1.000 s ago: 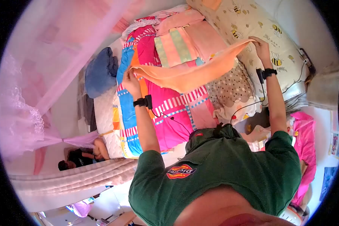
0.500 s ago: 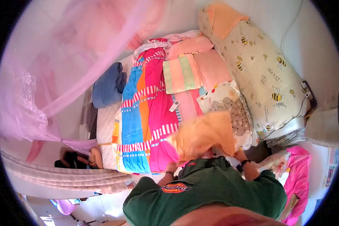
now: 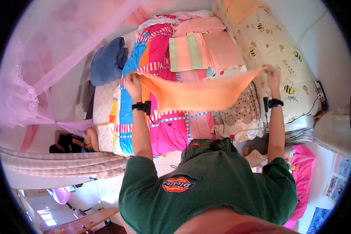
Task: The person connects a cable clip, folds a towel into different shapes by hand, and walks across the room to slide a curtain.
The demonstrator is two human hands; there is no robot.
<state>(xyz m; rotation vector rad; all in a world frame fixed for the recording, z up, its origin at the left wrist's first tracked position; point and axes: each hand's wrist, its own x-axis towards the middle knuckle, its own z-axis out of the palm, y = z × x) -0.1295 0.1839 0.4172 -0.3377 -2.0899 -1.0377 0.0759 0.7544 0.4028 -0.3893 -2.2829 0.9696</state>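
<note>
An orange cloth [image 3: 199, 95] hangs stretched in the air over the bed, sagging in the middle and slightly blurred. My left hand [image 3: 133, 84] is closed on its left corner. At the right, my right hand [image 3: 272, 73] pinches the opposite corner. Below the cloth lies a pink, blue and orange striped quilt [image 3: 163, 134]. Beyond it are a folded green-and-peach striped cloth [image 3: 189, 52] and a folded pink cloth [image 3: 222, 48]. A dotted brown-and-white fabric [image 3: 241, 111] lies partly behind the cloth, near my right arm.
A blue folded blanket [image 3: 107, 62] lies at the bed's left. The bee-print cushion [image 3: 279, 58] runs along the right side, another orange cloth [image 3: 240, 9] on its far end. Pink netting [image 3: 39, 74] hangs at left. A person [image 3: 72, 143] is at lower left.
Both hands were low near my body half a second ago and are now raised and wide apart, the orange cloth spread between them. A second ago they were in a similar raised pose.
</note>
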